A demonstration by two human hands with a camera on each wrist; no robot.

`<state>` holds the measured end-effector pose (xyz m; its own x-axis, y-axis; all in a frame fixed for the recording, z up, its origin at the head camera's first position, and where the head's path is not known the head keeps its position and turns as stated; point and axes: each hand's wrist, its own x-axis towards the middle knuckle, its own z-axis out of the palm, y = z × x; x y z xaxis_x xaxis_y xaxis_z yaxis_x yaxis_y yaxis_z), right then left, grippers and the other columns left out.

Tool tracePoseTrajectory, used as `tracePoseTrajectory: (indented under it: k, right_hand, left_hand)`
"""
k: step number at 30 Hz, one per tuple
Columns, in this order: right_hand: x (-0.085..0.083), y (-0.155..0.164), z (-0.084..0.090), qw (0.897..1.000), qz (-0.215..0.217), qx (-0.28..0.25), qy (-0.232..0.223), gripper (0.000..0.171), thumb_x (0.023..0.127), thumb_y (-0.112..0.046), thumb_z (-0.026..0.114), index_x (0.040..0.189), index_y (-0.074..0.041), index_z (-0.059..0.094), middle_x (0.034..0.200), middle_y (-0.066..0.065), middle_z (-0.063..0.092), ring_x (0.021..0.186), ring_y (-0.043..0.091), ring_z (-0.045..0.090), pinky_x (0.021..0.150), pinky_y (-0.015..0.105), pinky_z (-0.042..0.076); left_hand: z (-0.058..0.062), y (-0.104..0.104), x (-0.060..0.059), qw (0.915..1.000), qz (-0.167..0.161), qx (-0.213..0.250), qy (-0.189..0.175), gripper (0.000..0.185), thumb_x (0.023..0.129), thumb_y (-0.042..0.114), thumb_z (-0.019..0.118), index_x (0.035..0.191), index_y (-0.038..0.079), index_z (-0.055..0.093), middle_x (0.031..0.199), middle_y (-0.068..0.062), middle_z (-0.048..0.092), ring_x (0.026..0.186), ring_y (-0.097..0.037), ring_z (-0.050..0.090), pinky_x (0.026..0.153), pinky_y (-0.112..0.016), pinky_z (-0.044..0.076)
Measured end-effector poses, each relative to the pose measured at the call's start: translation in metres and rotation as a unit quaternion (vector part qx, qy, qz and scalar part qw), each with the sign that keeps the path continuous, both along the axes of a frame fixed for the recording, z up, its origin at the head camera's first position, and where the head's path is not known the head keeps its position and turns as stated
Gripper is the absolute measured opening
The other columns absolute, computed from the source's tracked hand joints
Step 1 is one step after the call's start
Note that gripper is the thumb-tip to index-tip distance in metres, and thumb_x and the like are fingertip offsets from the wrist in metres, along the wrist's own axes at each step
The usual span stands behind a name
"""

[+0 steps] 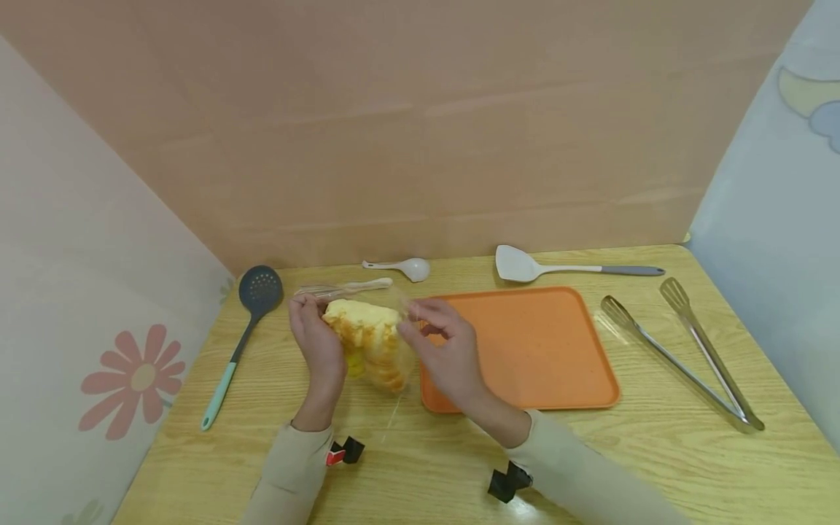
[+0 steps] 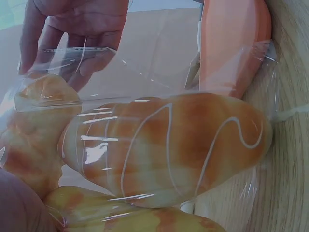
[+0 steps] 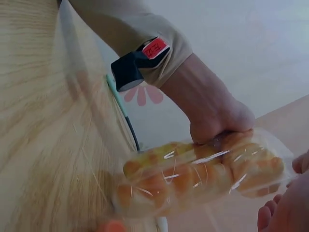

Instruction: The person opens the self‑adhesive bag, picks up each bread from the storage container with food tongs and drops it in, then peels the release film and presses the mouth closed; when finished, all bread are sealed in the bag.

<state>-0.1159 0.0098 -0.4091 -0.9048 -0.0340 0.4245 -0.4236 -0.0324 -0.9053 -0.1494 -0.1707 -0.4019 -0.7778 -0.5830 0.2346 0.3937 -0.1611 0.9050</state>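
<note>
A clear plastic bag of yellow-orange bread rolls (image 1: 370,343) is held just above the wooden table (image 1: 656,452). My left hand (image 1: 320,321) grips the bag from its left side, fingers curled round one end. My right hand (image 1: 418,321) pinches the loose plastic at the bag's top right. In the left wrist view the rolls (image 2: 169,150) fill the frame and the right hand's fingers (image 2: 72,34) hold the film above them. From the right wrist view, the left hand (image 3: 217,121) clasps the bag (image 3: 198,176).
An orange tray (image 1: 531,350) lies right of the hands. Metal tongs (image 1: 689,357) lie further right. Along the back sit a white spatula (image 1: 525,266), a white spoon (image 1: 410,268) and a clear fork (image 1: 341,288). A dark slotted spoon (image 1: 252,313) lies left.
</note>
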Motion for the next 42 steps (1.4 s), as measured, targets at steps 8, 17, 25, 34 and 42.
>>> tracePoseTrajectory:
  k: [8, 17, 25, 34, 42]
  right_hand:
    - [-0.001, -0.006, 0.001, 0.988, 0.064, -0.108, -0.094, 0.029, 0.11, 0.0, 0.064, 0.135, 0.014, 0.07, 0.144, 0.026, 0.069, 0.144, 0.035, 0.063, 0.109, 0.038, 0.059]
    - [-0.003, -0.004, 0.001, 0.97, 0.089, -0.166, -0.151, 0.034, 0.114, -0.004, 0.059, 0.143, 0.013, 0.065, 0.154, 0.029, 0.062, 0.127, 0.017, 0.073, 0.106, 0.043, 0.062]
    - [-0.003, -0.004, 0.002, 0.969, 0.09, -0.18, -0.144, 0.033, 0.113, -0.001, 0.059, 0.142, 0.014, 0.065, 0.15, 0.032, 0.063, 0.119, 0.012, 0.076, 0.102, 0.041, 0.064]
    - [-0.002, -0.004, 0.004, 0.968, 0.094, -0.182, -0.147, 0.033, 0.111, 0.003, 0.061, 0.142, 0.016, 0.064, 0.148, 0.033, 0.063, 0.116, 0.01, 0.077, 0.1, 0.041, 0.065]
    - [-0.002, -0.002, 0.002, 0.977, 0.104, -0.143, -0.122, 0.033, 0.111, 0.004, 0.06, 0.141, 0.016, 0.065, 0.139, 0.03, 0.07, 0.115, 0.008, 0.076, 0.102, 0.047, 0.064]
  left_hand:
    - [0.001, -0.002, -0.002, 0.9995, -0.008, 0.029, 0.009, 0.026, 0.112, 0.003, 0.034, 0.09, 0.012, 0.045, 0.086, -0.003, 0.064, 0.079, -0.013, 0.069, 0.067, -0.019, 0.049]
    - [0.003, -0.006, -0.003, 0.9988, -0.046, 0.01, 0.012, 0.025, 0.116, 0.006, 0.036, 0.1, 0.01, 0.055, 0.092, -0.004, 0.077, 0.09, -0.02, 0.079, 0.098, -0.028, 0.056]
    - [0.004, -0.004, 0.001, 0.9932, -0.006, -0.096, 0.066, 0.006, 0.115, 0.004, 0.052, 0.12, 0.006, 0.052, 0.121, -0.003, 0.065, 0.118, -0.026, 0.065, 0.112, -0.034, 0.048]
    - [0.012, 0.002, 0.006, 0.8922, 0.105, -0.375, 0.229, 0.016, 0.102, 0.009, 0.069, 0.105, -0.007, 0.07, 0.115, -0.023, 0.07, 0.112, -0.038, 0.065, 0.106, -0.034, 0.048]
    - [0.019, 0.007, 0.012, 0.7501, 0.004, -0.579, 0.32, 0.015, 0.109, 0.015, 0.073, 0.107, 0.005, 0.084, 0.105, -0.012, 0.079, 0.097, -0.036, 0.07, 0.09, -0.051, 0.056]
